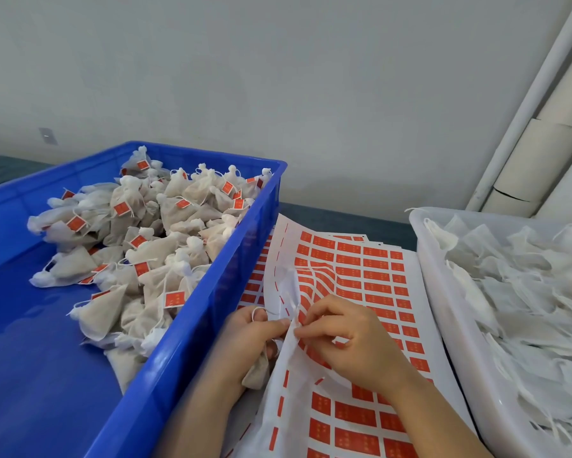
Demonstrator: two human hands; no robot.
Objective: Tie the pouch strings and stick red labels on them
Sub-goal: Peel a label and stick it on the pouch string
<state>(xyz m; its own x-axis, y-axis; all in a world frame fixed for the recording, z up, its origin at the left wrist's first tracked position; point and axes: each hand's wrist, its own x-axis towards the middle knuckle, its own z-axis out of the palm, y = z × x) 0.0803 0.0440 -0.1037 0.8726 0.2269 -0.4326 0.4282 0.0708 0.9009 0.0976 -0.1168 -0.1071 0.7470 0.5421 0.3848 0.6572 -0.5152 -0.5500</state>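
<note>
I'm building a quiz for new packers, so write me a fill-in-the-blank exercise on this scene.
The crate holding labelled pouches is ____.
The label sheet lies between that crate and the ____ bin.
The left hand grips a ____.
Missing: blue; white; pouch.

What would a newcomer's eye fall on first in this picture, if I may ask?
Probably the blue crate on the left, heaped with tied pouches bearing red labels. Next, the label sheets in the middle, over which the left hand holds a pouch and the right hand pinches its string. A white tub of loose white pouches stands at the right.
</note>
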